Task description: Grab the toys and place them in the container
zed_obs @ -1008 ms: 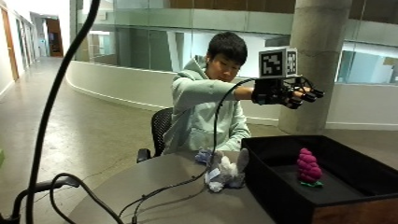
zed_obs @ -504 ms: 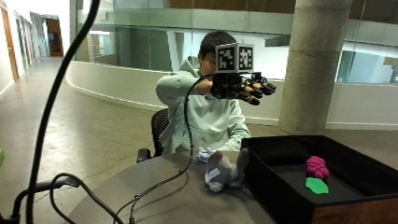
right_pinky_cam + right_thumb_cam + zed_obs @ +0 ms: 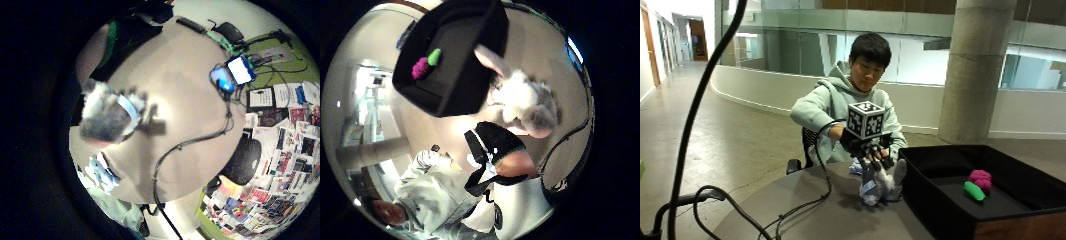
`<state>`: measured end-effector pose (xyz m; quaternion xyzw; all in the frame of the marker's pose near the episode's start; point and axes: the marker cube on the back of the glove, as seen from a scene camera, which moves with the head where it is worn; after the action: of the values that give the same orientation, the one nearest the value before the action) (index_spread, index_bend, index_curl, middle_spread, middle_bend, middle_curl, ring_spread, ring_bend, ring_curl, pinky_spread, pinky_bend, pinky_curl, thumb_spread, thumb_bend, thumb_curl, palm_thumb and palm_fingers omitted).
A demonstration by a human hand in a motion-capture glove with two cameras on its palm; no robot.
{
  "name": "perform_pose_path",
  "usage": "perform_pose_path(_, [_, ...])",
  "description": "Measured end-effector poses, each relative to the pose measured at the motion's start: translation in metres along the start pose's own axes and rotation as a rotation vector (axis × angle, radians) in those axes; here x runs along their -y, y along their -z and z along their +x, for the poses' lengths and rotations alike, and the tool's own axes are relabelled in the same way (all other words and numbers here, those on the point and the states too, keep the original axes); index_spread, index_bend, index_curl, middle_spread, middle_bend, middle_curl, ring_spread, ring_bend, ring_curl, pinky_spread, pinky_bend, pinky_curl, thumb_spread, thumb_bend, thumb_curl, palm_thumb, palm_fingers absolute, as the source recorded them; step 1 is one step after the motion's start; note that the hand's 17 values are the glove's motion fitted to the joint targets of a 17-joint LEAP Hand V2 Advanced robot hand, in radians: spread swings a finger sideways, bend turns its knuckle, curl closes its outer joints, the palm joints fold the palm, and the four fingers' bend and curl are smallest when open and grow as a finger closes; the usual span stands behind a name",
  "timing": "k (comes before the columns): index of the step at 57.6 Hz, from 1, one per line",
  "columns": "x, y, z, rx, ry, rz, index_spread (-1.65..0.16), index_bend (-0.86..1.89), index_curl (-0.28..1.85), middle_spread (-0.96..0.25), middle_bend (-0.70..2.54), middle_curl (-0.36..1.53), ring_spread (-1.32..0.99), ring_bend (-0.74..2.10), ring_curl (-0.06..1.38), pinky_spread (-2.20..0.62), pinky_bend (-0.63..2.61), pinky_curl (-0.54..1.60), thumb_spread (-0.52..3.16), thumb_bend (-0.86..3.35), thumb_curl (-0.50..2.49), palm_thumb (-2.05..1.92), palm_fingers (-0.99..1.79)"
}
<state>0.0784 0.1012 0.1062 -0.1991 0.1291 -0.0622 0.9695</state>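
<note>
i see a round grey-brown counter (image 3: 806,215) low in the outside view, in a hall with a concrete floor, a curved white wall and glass panels behind, and a thick concrete pillar (image 3: 976,70) at upper right. a black cable (image 3: 810,200) trails across the counter toward the lower left of the frame. the black container (image 3: 939,205) sits at the counter's right side, filling the lower right of the frame; a pink and green toy (image 3: 978,184) lies on its floor. a grey and white plush rabbit (image 3: 881,184) stands on the counter, just beside the container's left wall, near the frame's middle. my grip (image 3: 869,146) is directly above the rabbit, fingers hanging down in a relaxed curl, released and holding nothing; the fingertips (image 3: 874,162) reach the top of the rabbit, though i cannot tell if they touch it. the bare hand is hidden behind the rabbit.
</note>
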Motion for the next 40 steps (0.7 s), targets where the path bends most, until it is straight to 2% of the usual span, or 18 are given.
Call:
perform_pose_path(9, [-0.004, -0.051, 0.0, -0.014, 0.003, -0.111, -0.19, 0.29, 0.31, -0.01, 0.15, 0.27, -0.02, 0.16, 0.27, 0.02, 0.63, 0.34, 1.27, 0.01, 0.33, 0.12, -0.03])
perform_pose_path(15, [-0.003, -0.062, 0.006, -0.007, -0.009, -0.115, -0.21, 0.41, 0.36, -0.03, 0.14, 0.26, -0.05, 0.23, 0.28, 0.01, 0.61, 0.33, 1.37, 0.09, 0.34, 0.25, 0.1])
perform_pose_path(22, [-0.005, -0.062, 0.013, -0.021, -0.018, -0.099, -0.22, 0.33, 0.36, -0.07, 0.18, 0.26, -0.16, 0.51, 0.34, -0.05, 0.65, 0.33, 1.49, 0.17, 0.37, 0.38, 0.4])
perform_pose_path(27, [-0.008, -0.058, 0.021, -0.092, -0.025, -0.137, -0.22, 0.23, 0.35, -0.1, 0.19, 0.27, -0.23, 0.65, 0.39, -0.13, 0.72, 0.34, 1.56, 0.24, 0.4, 0.48, 0.51])
perform_pose_path(34, [-0.016, -0.048, 0.035, -0.199, -0.049, -0.245, -0.25, 0.18, 0.37, -0.13, 0.22, 0.3, -0.29, 0.68, 0.42, -0.19, 0.74, 0.36, 1.59, 0.29, 0.42, 0.56, 0.49])
perform_pose_path(39, [-0.023, -0.045, 0.037, -0.131, -0.054, -0.263, -0.26, 0.18, 0.4, -0.14, 0.23, 0.33, -0.28, 0.54, 0.41, -0.17, 0.76, 0.39, 1.59, 0.32, 0.43, 0.59, 0.21])
perform_pose_path(40, [-0.024, -0.045, 0.037, -0.101, -0.054, -0.252, -0.26, 0.18, 0.4, -0.14, 0.23, 0.33, -0.29, 0.56, 0.42, -0.17, 0.76, 0.39, 1.59, 0.33, 0.43, 0.6, 0.23])
